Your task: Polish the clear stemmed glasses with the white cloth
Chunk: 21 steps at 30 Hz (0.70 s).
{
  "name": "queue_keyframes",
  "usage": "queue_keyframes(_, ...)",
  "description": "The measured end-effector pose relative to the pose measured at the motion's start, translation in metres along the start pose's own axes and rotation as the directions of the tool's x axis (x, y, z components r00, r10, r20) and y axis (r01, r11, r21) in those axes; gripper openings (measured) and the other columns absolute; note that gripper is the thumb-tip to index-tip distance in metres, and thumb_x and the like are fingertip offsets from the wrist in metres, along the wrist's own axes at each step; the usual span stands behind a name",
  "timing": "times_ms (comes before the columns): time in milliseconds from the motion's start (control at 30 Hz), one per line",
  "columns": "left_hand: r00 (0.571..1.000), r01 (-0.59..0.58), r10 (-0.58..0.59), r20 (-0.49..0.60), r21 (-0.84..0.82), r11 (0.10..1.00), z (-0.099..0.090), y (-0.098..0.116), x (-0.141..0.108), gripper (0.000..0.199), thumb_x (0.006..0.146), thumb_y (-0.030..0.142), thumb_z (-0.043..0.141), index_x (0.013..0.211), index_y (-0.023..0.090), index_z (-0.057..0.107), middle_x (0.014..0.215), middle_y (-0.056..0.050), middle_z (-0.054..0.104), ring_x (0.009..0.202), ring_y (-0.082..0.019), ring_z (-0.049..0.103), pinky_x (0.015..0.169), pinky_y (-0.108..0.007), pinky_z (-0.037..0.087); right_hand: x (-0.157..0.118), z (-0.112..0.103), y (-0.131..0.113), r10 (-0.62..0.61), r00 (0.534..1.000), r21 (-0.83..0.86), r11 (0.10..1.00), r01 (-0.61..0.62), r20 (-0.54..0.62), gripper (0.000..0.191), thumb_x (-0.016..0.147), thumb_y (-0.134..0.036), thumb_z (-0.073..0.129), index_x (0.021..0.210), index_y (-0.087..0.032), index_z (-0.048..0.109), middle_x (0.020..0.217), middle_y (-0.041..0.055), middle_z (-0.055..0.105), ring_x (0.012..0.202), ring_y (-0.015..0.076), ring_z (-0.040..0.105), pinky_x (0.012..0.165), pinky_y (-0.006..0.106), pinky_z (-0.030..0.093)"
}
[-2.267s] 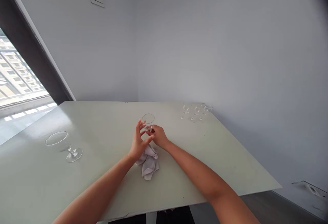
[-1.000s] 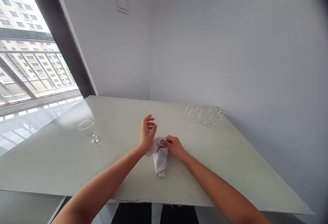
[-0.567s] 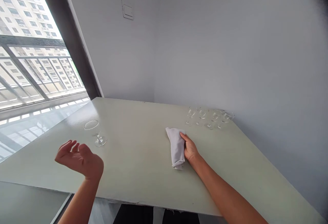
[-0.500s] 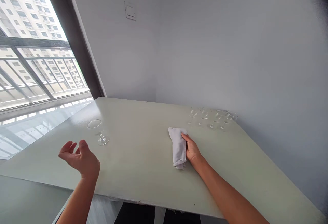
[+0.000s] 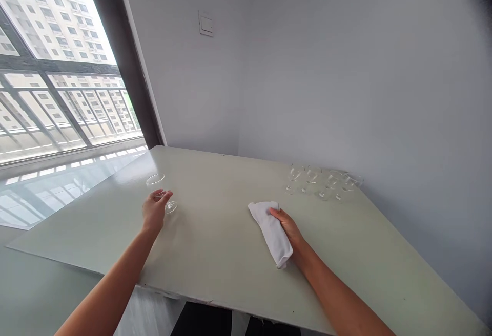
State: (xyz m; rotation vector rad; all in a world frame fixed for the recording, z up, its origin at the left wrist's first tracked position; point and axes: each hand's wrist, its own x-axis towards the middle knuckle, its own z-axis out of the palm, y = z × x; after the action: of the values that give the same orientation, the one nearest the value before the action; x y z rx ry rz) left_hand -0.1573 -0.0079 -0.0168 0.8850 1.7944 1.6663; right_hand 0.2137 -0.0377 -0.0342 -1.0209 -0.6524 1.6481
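Note:
On the left of the table a clear stemmed glass (image 5: pixel 171 207) stands upright, its foot on the tabletop. My left hand (image 5: pixel 154 210) is closed around its stem, with thumb and fingertips together; the hand hides part of the stem and bowl. A folded white cloth (image 5: pixel 271 233) lies in the grip of my right hand (image 5: pixel 288 227), thumb on top and the other fingers hidden beneath. The cloth is held just over the middle of the table, apart from the glass.
Several more clear stemmed glasses (image 5: pixel 323 182) stand together at the far right of the pale table (image 5: pixel 215 254), near the grey wall (image 5: pixel 326 69). A window (image 5: pixel 57 95) with railings outside is on the left. A light switch (image 5: pixel 206 24) sits on the wall.
My left hand has moved forward and right from beside the glass and closed on its stem. The cloth in my right hand has turned, its lower end swinging right. The view has shifted slightly.

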Motion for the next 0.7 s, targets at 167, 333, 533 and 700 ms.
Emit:
queue_keyframes(167,0.958,-0.172,0.160,0.239,0.029,0.985,0.050,0.012,-0.018,0.044,0.059,0.039,0.065,0.093,0.019,0.048,0.083,-0.001,0.060,0.068,-0.013,0.057,0.056,-0.024,0.043,0.012,0.003,0.003,-0.001,0.988,0.033,0.999,0.007,-0.156,0.015,0.060,-0.031,0.059,0.070,-0.020,0.055,0.056,-0.0012,0.058,0.053,0.0170,0.055,0.048,0.028,0.043)
queue_keyframes(333,0.881,-0.398,0.309,0.358,0.209,0.893,0.107,0.027,-0.042,0.036,0.066,0.032,0.057,0.098,0.021,0.043,0.078,0.002,0.055,0.058,-0.009,0.050,0.057,-0.024,0.038,0.018,0.017,-0.018,-0.213,0.945,-0.102,0.976,0.194,-0.246,0.017,0.055,-0.026,0.057,0.069,-0.021,0.049,0.052,-0.0048,0.051,0.048,0.0132,0.046,0.045,0.025,0.038)
queue_keyframes(533,0.770,-0.503,0.328,0.547,0.206,0.839,0.153,0.010,-0.068,0.064,0.070,0.043,0.057,0.124,0.026,0.027,0.087,0.000,0.053,0.063,-0.011,0.048,0.061,-0.026,0.039,0.014,0.043,-0.060,-0.652,0.738,-0.524,0.695,0.493,-0.171,0.018,0.063,-0.019,0.047,0.080,-0.020,0.052,0.061,-0.0037,0.049,0.053,0.0109,0.042,0.047,0.022,0.034)
queue_keyframes(700,0.720,-0.586,0.396,0.570,0.194,0.787,0.158,-0.005,-0.086,0.060,0.075,0.047,0.051,0.126,0.026,0.027,0.091,-0.002,0.054,0.076,-0.016,0.052,0.074,-0.033,0.039,0.009,0.068,-0.045,-0.735,0.661,-0.639,0.437,0.633,0.151,0.037,0.076,-0.019,0.040,0.108,-0.025,0.056,0.108,0.0016,0.058,0.101,0.0190,0.052,0.086,0.030,0.040)
